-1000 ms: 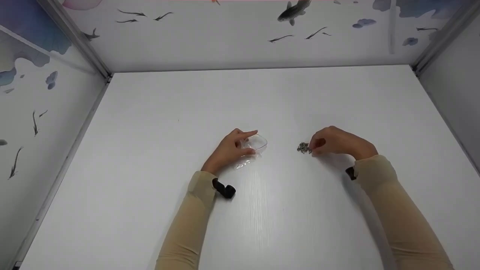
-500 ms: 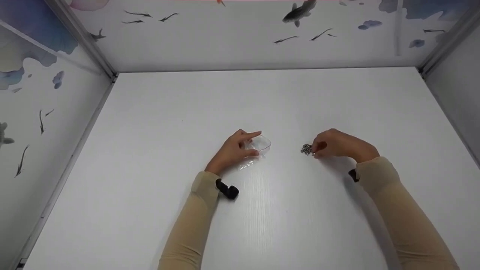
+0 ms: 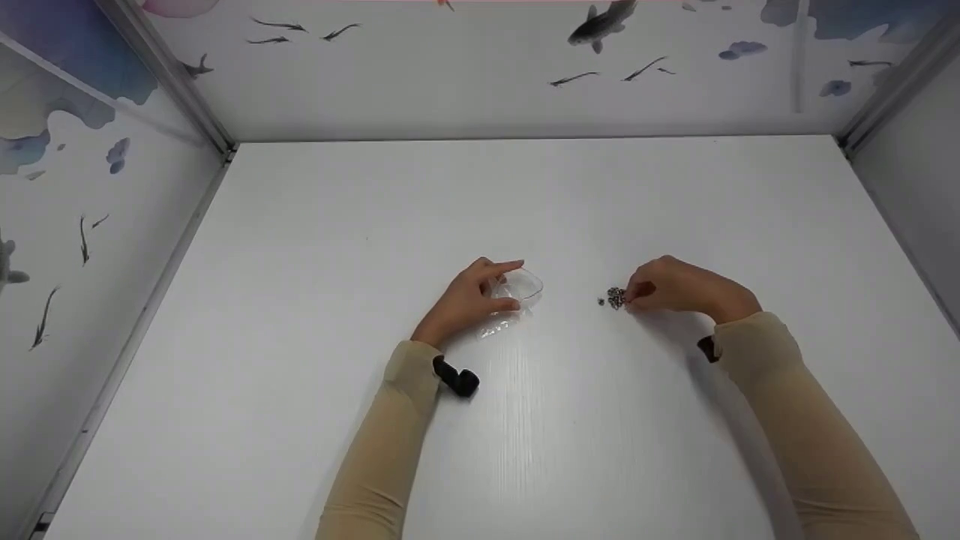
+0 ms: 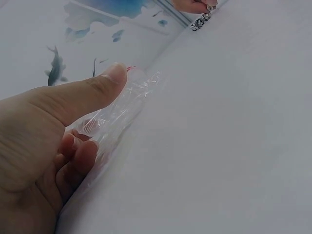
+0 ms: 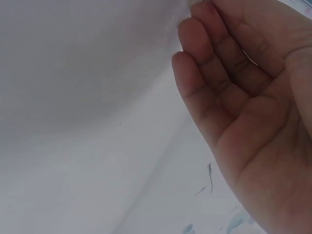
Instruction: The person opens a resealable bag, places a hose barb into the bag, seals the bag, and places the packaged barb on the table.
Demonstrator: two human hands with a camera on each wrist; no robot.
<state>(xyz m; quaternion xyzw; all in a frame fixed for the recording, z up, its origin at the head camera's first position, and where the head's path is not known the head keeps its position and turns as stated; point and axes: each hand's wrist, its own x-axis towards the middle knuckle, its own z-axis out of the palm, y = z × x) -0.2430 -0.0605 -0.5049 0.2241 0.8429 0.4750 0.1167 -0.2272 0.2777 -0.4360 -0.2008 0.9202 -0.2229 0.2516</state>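
My left hand [image 3: 471, 298] holds a clear plastic bag [image 3: 517, 289], its thumb and index finger spread at the rounded mouth. In the left wrist view, the crinkled bag [image 4: 122, 107] runs between the thumb and the curled fingers, with a small red mark near the thumb tip. To the right, a little heap of shiny metal pieces [image 3: 616, 298], nut-like in shape, lies on the table. One more metal piece [image 3: 601, 301] sits just left of it. My right hand [image 3: 667, 285] pinches at the heap's right side; a metal piece shows at its fingertips in the left wrist view.
The white table [image 3: 375, 202] is bounded by a back panel [image 3: 450, 82] and a left panel [image 3: 60, 225], both printed with fish and plants. A plain panel [image 3: 911, 180] stands on the right. A black wrist device [image 3: 457, 377] sits at the left cuff.
One metal piece now lies apart, left of the heap. Both hands keep nearly the same places, the left still on the bag; the whole head view has shifted slightly.
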